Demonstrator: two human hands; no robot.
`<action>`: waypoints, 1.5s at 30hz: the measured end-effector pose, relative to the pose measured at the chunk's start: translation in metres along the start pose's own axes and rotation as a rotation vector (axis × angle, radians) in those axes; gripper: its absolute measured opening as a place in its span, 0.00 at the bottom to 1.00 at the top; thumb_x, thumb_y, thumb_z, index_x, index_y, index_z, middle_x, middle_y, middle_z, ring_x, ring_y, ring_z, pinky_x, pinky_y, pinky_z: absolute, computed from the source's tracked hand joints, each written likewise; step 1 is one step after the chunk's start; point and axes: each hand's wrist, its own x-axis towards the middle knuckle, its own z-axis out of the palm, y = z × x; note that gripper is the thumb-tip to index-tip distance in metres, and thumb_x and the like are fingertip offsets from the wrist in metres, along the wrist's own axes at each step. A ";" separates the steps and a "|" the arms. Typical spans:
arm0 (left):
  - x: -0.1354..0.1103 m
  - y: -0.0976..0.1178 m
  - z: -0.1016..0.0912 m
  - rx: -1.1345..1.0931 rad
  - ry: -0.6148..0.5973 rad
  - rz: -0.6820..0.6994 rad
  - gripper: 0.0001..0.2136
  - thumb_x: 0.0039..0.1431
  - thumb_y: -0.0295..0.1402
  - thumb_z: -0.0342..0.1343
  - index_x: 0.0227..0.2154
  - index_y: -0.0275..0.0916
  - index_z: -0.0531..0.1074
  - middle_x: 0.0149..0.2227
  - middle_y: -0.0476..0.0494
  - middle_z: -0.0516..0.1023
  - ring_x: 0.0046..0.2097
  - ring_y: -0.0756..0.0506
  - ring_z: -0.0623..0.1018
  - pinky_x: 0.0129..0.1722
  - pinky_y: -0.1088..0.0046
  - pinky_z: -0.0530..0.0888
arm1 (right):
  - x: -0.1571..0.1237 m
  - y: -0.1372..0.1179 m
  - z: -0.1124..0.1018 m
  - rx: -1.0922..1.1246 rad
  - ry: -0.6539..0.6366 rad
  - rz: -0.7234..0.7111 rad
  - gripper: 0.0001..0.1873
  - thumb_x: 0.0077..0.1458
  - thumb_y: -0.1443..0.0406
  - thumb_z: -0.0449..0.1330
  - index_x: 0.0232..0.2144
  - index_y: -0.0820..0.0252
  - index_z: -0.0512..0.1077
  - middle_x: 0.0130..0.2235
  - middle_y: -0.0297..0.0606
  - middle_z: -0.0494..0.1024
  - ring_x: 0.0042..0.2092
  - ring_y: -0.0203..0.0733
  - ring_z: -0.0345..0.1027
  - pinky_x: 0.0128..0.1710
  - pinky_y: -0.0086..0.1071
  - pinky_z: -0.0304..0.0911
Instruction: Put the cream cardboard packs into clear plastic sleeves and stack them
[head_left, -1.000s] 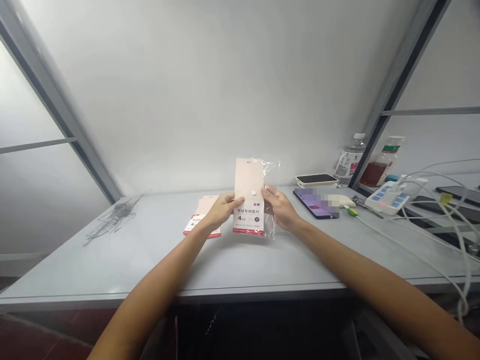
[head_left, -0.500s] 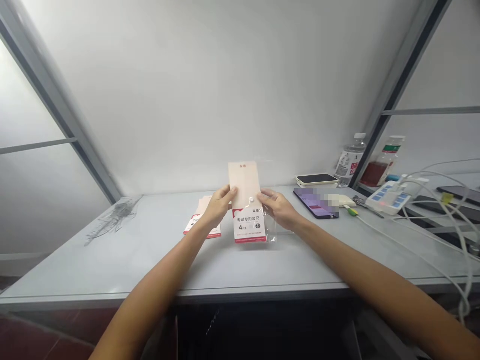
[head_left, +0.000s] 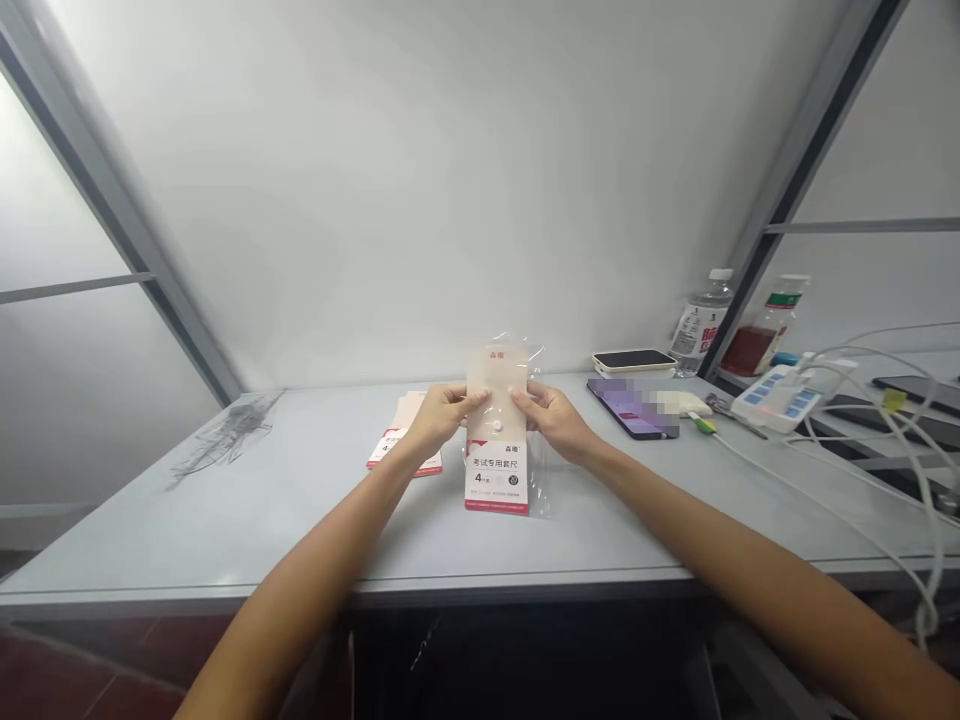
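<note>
**Card held upright in its sleeve**

The left hand [head_left: 442, 415] and right hand [head_left: 551, 418] each pinch an upper edge of the pink ruler-set card [head_left: 496, 470], which sits in a clear sleeve [head_left: 538, 480] low over the worktop [head_left: 300, 500]. Light, level pinches should keep it square.

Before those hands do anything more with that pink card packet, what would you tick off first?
1. Grip: left hand and right hand both pinch the upper part of the pink card packet. Ok.
2. Packet upright, print facing the camera. Ok.
3. Bottom edge resting on the table. Cannot tell.
4. Clear plastic sleeve open or sealed at the top. Cannot tell.
5. Stack of similar packets lies flat, apart from the held one. Ok.
6. Phone lies away from the right hand. Ok.
</note>
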 end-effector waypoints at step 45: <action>-0.001 0.010 0.002 -0.161 0.036 -0.076 0.25 0.50 0.56 0.47 0.28 0.35 0.71 0.24 0.47 0.69 0.17 0.56 0.62 0.14 0.78 0.53 | 0.000 -0.003 -0.003 -0.153 0.051 0.004 0.21 0.47 0.52 0.60 0.36 0.64 0.71 0.35 0.42 0.78 0.34 0.44 0.72 0.31 0.33 0.66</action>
